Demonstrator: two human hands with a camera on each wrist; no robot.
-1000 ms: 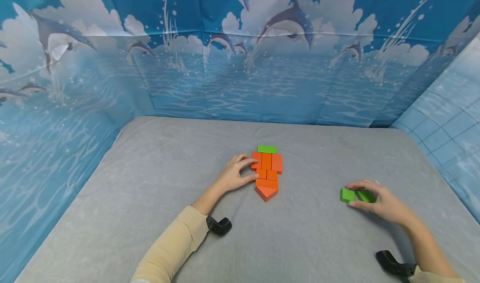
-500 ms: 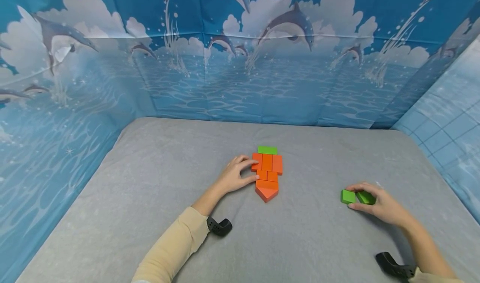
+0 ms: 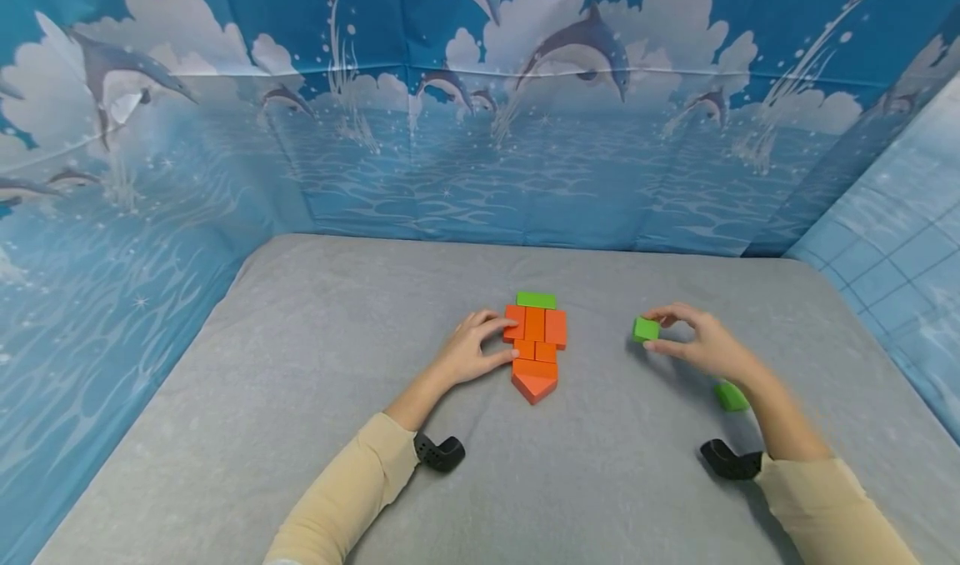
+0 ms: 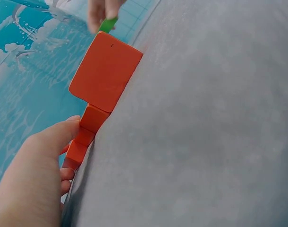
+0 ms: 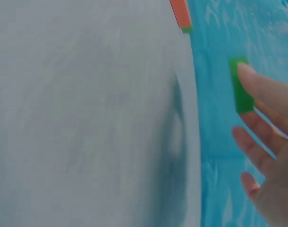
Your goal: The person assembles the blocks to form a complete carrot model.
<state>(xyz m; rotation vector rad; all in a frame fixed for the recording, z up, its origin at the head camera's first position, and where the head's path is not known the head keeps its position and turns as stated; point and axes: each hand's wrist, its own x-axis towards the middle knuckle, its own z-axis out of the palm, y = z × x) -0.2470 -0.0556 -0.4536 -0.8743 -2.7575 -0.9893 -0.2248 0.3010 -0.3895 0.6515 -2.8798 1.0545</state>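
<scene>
Orange blocks (image 3: 534, 325) lie flat together mid-table, with a pointed orange block (image 3: 534, 390) at the near end and a flat green block (image 3: 536, 300) across the far end. My left hand (image 3: 467, 354) rests at their left side, its index fingertip on the upper left block and its thumb touching a small orange block (image 4: 94, 118). Between thumb and fingers, my right hand (image 3: 697, 342) pinches a small green block (image 3: 646, 329), held above the table to the right of the orange group. In the right wrist view this green block (image 5: 241, 90) shows in the pinch.
Another green block (image 3: 731, 396) lies on the grey cloth-covered table (image 3: 600, 465), close by the right forearm. A blue dolphin-print curtain (image 3: 465, 173) encloses the back and sides. Each wrist wears a black camera mount (image 3: 442, 454).
The right hand has lifted one green block off the table and carried it left and away from me, leaving the other green block behind. The left hand stays at the orange blocks.
</scene>
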